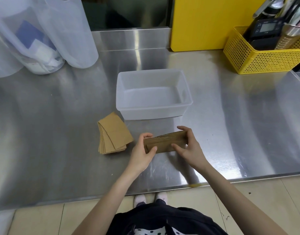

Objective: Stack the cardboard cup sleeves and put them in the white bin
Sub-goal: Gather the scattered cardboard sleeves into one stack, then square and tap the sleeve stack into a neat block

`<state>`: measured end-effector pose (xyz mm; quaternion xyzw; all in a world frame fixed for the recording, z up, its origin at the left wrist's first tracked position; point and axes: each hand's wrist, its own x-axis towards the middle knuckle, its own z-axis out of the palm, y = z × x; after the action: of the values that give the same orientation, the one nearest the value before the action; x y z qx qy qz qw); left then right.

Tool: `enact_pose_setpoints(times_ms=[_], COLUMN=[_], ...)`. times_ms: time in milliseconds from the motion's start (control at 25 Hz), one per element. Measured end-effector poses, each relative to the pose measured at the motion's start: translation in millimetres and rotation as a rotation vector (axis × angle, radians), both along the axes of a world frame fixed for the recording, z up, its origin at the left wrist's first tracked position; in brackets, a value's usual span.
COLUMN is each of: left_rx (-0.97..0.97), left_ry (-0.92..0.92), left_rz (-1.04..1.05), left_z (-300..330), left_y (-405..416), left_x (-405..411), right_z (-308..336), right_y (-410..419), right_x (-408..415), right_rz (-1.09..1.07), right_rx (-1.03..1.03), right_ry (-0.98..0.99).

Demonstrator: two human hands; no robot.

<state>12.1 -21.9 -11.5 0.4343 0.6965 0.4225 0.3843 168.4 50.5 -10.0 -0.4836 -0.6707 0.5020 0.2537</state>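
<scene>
Both hands hold one bundle of brown cardboard cup sleeves [165,141] on edge just above the steel counter. My left hand [143,150] grips its left end, my right hand [188,145] its right end. A second stack of flat sleeves [113,134], slightly fanned, lies on the counter to the left of the bundle. The white bin [153,108] stands directly beyond my hands, and nothing is inside it.
The steel counter [61,124] has its front edge close to my body. Translucent plastic jugs [44,34] stand at the back left. A yellow board [210,22] leans at the back, and a yellow mesh basket [264,55] with tools sits at the back right.
</scene>
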Motion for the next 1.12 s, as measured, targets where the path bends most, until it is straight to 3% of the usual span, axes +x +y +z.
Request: enact_pose_setpoints(times_ms=[360, 560, 800, 1120], left_rx=[-0.082, 0.020, -0.023, -0.051], left_ry=[-0.099, -0.019, 0.082, 0.219], left_rz=[0.023, 0.118, 0.116, 0.075], left_z=[-10.3, -8.4, -12.4, -18.8], left_y=[-4.0, -2.0, -6.6, -10.1], left_x=[7.3, 16.3, 10.1, 3.1], right_z=[-11.3, -9.6, -12.8, -15.3], right_y=[-9.3, -15.1, -12.9, -19.2], right_x=[0.9, -4.5, -4.6, -0.8], right_rz=[-0.031, -0.044, 0.087, 0.057], right_rx=[-0.026, 0.061, 0.116, 0.172], right_ry=[0.028, 0.042, -0.090, -0.122])
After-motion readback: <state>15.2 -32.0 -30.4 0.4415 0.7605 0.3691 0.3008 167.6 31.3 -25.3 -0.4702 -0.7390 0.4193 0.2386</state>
